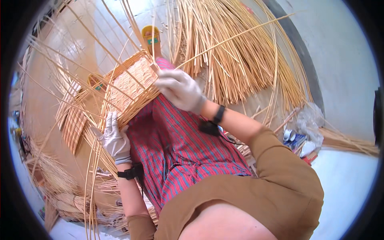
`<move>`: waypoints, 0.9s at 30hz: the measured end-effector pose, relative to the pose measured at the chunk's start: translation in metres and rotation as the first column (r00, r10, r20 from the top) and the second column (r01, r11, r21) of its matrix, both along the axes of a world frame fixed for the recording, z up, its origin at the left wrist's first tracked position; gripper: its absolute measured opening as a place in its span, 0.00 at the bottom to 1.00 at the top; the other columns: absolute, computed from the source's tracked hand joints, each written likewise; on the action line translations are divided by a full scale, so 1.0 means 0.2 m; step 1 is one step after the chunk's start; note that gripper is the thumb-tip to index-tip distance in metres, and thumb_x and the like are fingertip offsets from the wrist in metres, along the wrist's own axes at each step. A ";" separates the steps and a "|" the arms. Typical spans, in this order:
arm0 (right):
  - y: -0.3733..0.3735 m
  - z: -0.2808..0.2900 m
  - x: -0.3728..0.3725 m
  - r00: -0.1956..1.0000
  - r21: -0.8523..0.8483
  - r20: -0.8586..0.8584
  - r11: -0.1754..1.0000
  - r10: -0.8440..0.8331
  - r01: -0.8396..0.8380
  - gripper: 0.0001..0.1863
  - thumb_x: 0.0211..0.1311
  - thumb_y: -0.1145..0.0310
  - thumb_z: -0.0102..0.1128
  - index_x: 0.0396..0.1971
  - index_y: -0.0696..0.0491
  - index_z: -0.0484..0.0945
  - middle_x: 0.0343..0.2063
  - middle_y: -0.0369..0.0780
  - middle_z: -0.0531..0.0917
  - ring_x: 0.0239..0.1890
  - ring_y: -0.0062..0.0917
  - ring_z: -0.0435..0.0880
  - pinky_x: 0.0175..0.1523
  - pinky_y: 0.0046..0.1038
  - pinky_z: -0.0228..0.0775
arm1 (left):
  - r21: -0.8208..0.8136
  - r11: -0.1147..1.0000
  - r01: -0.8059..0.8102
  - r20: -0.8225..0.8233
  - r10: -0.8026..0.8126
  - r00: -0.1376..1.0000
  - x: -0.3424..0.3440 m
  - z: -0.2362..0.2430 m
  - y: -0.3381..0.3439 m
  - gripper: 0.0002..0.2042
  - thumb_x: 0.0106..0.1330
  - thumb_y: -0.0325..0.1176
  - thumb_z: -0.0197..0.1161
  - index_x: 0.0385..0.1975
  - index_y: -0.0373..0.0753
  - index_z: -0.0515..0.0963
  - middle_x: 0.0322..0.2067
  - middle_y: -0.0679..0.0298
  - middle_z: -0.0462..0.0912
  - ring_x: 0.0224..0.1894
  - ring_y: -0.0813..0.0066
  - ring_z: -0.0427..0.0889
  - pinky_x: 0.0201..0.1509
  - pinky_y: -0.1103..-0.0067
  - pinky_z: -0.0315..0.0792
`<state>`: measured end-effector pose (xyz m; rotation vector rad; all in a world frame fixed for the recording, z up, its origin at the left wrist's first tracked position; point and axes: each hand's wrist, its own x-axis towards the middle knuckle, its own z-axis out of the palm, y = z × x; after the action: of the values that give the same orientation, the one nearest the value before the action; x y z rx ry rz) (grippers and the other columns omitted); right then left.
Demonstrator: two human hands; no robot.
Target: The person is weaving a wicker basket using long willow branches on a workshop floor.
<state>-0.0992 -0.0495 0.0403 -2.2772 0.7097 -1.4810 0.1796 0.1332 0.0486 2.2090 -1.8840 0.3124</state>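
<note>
A shallow rectangular wicker basket (130,82) rests tilted over my lap, with long upright cane stakes fanning out from its rim. My left hand (115,140), in a pale glove, grips the basket's near left corner, fingers laid against its woven side. At the right corner my gloved right hand (180,89) is closed, with its fingertips at the rim around a cane strand. One long cane (236,38) sticks out from beside that hand toward the upper right. The fingers hide just where the strand meets the weave.
A large bundle of cane (236,56) lies on the floor at the far right. A woven panel (74,128) and loose canes (93,180) are at my left. Clear plastic wrapping (310,122) sits near the right wall. Striped cloth (184,136) covers my legs; yellow slippers (151,35) show beyond.
</note>
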 end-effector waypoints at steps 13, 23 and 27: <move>-0.65 -0.71 -0.94 0.959 0.912 -0.279 -0.326 -0.046 0.250 0.14 0.78 0.58 0.53 0.44 0.54 0.81 0.21 0.34 0.81 0.19 0.20 0.77 0.21 0.24 0.67 | -0.140 0.982 -0.125 -0.273 0.083 0.959 -0.12 0.17 -0.04 0.17 0.66 0.30 0.69 0.55 0.43 0.83 0.49 0.59 0.87 0.54 0.63 0.84 0.71 0.61 0.68; 0.70 0.36 -0.28 0.293 0.854 0.520 -0.490 0.802 -0.176 0.25 0.79 0.48 0.55 0.60 0.54 0.80 0.44 0.39 0.90 0.41 0.22 0.90 0.42 0.23 0.83 | 0.078 0.738 0.670 -0.985 0.162 -0.063 -0.74 0.40 0.08 0.15 0.77 0.39 0.62 0.52 0.34 0.81 0.44 0.61 0.87 0.49 0.71 0.86 0.56 0.72 0.79; 0.52 0.40 -0.22 0.611 0.970 0.205 -0.242 0.765 -0.023 0.28 0.78 0.53 0.58 0.69 0.53 0.71 0.50 0.39 0.86 0.44 0.21 0.87 0.42 0.21 0.81 | 0.074 0.757 0.650 -0.774 -0.367 0.516 -0.43 0.48 0.24 0.07 0.69 0.31 0.66 0.44 0.41 0.84 0.37 0.55 0.85 0.41 0.55 0.86 0.47 0.67 0.80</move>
<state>-0.1433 0.0551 0.1202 -1.1980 0.5754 0.3366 0.0931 0.1802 0.1438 1.3962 -2.0422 -0.9634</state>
